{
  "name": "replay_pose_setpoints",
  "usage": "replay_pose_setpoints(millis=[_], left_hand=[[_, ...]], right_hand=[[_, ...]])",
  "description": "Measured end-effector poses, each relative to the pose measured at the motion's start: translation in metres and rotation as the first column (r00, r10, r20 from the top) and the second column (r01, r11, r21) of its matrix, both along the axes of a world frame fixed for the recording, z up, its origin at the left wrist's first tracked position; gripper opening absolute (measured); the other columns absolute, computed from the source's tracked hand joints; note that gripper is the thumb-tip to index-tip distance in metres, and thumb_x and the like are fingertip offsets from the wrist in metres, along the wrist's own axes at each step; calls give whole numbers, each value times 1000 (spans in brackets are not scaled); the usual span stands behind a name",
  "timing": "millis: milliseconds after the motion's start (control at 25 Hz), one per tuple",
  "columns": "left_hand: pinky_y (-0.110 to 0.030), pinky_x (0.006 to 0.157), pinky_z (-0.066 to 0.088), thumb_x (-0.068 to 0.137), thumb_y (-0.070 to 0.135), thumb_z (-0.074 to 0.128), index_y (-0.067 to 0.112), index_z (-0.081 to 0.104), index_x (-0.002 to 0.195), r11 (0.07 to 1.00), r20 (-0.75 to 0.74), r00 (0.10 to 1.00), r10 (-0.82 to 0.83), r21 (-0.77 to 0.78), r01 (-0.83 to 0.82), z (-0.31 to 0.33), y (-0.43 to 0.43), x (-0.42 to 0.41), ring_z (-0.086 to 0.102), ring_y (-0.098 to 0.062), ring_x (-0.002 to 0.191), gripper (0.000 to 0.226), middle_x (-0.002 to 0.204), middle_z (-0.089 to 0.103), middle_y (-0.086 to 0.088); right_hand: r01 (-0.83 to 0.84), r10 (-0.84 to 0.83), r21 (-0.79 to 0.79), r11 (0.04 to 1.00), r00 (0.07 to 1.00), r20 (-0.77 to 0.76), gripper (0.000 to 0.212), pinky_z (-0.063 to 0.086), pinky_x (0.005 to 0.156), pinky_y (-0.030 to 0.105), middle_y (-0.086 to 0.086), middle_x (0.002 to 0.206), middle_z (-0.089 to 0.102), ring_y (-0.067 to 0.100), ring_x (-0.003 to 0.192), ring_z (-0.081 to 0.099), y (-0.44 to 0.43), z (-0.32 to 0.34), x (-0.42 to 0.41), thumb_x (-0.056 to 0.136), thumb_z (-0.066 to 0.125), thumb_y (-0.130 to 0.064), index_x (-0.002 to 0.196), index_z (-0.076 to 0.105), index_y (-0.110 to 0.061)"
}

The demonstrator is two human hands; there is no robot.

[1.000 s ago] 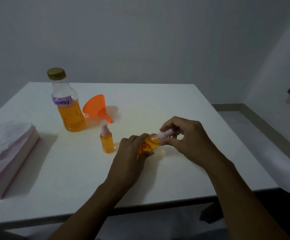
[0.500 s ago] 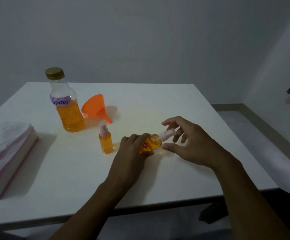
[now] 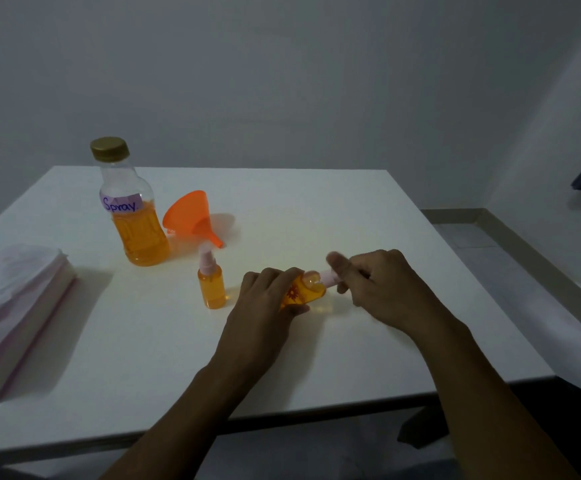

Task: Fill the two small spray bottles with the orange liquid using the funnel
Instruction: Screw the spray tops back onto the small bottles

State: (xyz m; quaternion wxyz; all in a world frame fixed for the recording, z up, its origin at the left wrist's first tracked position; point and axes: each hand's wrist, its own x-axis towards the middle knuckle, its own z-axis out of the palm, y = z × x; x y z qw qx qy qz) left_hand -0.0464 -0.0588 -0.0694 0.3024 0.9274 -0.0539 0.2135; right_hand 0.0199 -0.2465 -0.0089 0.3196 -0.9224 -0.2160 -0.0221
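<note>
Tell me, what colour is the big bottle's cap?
Gold, on the big bottle's cap, seen in the head view.

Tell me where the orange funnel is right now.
In the head view, the funnel lies on its side on the table, just right of the big labelled bottle, behind the standing spray bottle.

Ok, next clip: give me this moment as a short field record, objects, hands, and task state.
large bottle: capped, upright, labelled "Spray", part full of orange liquid
funnel: lying on its side beside the large bottle
standing spray bottle: upright, pump on, orange inside
held spray bottle: tilted, orange inside
left hand: grip on bottle body
right hand: grip on pink pump top
table: white
task state: both small bottles look filled
</note>
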Motion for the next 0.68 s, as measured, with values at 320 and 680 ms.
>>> replay_pose_setpoints(millis=[320,680], left_hand=[[-17,81,34,84,24,70,22,54,129,999,5,999,-49,-3,49,4,2,0,43,-16,106,47,119,58,-3],[-27,86,46,90,26,63,24,47,132,982,-42,982,-183,-52,180,13,9,-1,54,-15,106,45,125,60,3]], right_hand=[[-124,122,102,987,992,26,32,50,58,39,0,66,66,14,61,60,-2,-7,0,89,70,-43,79,71,-13],[-183,181,58,982,983,37,32,37,51,15,-5,61,57,7,53,51,-3,-3,2,94,63,-44,83,65,-14]])
